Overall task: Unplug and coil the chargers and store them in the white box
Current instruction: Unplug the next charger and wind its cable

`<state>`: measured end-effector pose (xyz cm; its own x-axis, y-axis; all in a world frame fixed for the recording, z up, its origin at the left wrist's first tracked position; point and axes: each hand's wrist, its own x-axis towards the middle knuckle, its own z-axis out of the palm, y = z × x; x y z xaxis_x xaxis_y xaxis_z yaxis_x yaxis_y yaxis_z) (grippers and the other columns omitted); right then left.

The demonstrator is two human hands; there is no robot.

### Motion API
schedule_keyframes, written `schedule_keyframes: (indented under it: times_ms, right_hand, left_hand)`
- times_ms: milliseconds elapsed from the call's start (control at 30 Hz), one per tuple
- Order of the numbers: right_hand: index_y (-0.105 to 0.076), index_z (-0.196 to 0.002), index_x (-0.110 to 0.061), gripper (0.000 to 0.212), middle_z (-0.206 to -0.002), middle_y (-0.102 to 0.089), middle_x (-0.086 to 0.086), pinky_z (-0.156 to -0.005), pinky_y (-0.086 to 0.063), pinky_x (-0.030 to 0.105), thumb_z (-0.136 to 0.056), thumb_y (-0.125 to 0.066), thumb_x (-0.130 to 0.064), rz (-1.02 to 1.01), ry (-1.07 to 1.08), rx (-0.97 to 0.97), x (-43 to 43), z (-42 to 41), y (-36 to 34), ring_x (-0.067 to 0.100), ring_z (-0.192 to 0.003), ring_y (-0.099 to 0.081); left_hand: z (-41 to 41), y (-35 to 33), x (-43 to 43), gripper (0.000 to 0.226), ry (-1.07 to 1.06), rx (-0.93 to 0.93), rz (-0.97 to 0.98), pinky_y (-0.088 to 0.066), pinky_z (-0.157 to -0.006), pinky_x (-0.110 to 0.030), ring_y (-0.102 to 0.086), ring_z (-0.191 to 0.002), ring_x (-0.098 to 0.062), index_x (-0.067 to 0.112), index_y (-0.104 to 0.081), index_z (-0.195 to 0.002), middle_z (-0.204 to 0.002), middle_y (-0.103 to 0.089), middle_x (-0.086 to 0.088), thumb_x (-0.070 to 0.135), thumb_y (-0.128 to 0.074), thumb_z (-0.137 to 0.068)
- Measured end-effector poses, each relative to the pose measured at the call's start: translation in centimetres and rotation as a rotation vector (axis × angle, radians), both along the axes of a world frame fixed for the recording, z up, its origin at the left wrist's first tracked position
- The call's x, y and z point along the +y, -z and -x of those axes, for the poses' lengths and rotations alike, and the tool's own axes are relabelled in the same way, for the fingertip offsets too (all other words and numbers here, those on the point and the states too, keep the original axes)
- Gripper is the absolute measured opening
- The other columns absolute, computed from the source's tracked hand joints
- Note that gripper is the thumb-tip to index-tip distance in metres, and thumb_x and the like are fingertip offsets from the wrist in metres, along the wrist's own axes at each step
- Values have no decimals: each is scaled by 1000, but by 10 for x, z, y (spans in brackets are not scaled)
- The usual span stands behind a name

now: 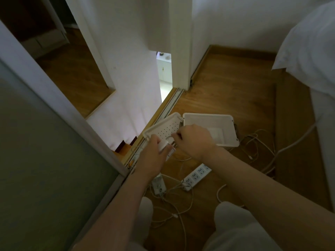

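My left hand [154, 156] grips a white charger brick [164, 144] above the floor. My right hand [194, 140] pinches the thin white cable [170, 138] right beside the brick. Behind both hands the white box [230, 129] stands open on the wooden floor, its perforated lid [163, 128] folded out to the left. Inside the box lies something white and flat, partly hidden by my right hand. A white power strip [197, 173] lies on the floor below my right wrist. Another white adapter [158, 185] sits by my left forearm.
Several loose white cables [253, 144] trail across the floor right of the box and between my knees [233, 214]. A sliding door with its floor track [168, 104] runs along the left. A white bed cover [311, 51] hangs at the right.
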<state>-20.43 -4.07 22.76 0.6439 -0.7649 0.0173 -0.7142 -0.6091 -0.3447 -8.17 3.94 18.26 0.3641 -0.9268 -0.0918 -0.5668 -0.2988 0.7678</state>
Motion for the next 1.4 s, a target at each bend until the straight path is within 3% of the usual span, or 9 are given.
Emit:
schedule_keyframes:
  times_ms: [67,267,467,567,700,800,1100,1267,1400]
  right_hand:
    - [-61,-89,-11,36,-79,-58,4,-64,-46,30,-100,-33,-31,-26,8,-51,10,-3,4,18,-70,-56]
    - [-43,-88,-21,24,-68,-47,-6,-58,-37,28,-102,-27,-31,-151,30,-162,33,-3,30,14,-62,-48]
    - [-50,-96,-16,24,-75,-58,1,-61,-47,34,-102,-29,-26,-220,-65,-250,43,8,27,17,-64,-55]
    - [-49,-95,-17,15,-78,-61,0,-62,-45,30,-101,-35,-20,-274,-171,-208,52,9,31,14,-64,-55]
    - [-44,-83,-25,21,-65,-48,-11,-59,-37,24,-101,-33,-24,-403,-219,-212,56,11,39,2,-58,-46]
    - [-46,-72,-29,31,-65,-49,-11,-61,-40,24,-100,-35,-26,-496,-227,-178,54,19,42,3,-60,-48]
    - [-46,-64,-23,40,-64,-48,-8,-58,-34,14,-100,-33,-35,-483,-218,-176,43,35,46,5,-60,-44]
    - [-48,-62,-19,46,-60,-49,-5,-57,-32,18,-99,-31,-41,-500,-225,-97,39,40,45,10,-57,-46]
    - [-52,-62,-13,52,-56,-50,-3,-55,-33,19,-99,-30,-43,-461,-271,-25,41,40,36,10,-52,-46]
  left_hand:
    - [1,1,-2,28,-97,108,-29,-58,-62,-35,-59,-80,-19,16,-37,-100,-94,-52,-3,40,-52,-93]
    - [-2,-7,-10,23,-336,419,1,-46,-40,-13,-54,-72,-12,12,-36,-107,-91,-50,-1,29,-48,-97]
    - [0,-13,-10,23,-460,621,17,-49,-50,-20,-59,-76,-14,19,-35,-113,-103,-53,-5,35,-43,-98]
    - [6,-21,-9,27,-493,928,79,-55,-56,-30,-65,-68,-19,14,-44,-115,-95,-60,-12,35,-40,-99]
    - [15,-29,-5,26,-523,1307,171,-50,-88,-47,-63,-72,-26,10,-53,-105,-94,-60,-18,32,-42,-99]
    - [13,-35,-4,26,-503,1494,226,-54,-83,-49,-61,-74,-26,9,-55,-101,-106,-56,-22,32,-45,-97]
    - [6,-43,6,37,-259,1584,180,-49,-43,-20,-43,-66,-12,11,-56,-106,-85,-57,-9,41,-35,-98]
    - [6,-46,8,40,-120,1530,164,-40,-37,-16,-45,-48,-8,12,-55,-100,-78,-52,-5,41,-27,-100]
    - [4,-45,9,37,-214,1557,278,-49,-45,-20,-42,-62,-11,10,-54,-107,-85,-52,-9,38,-29,-102]
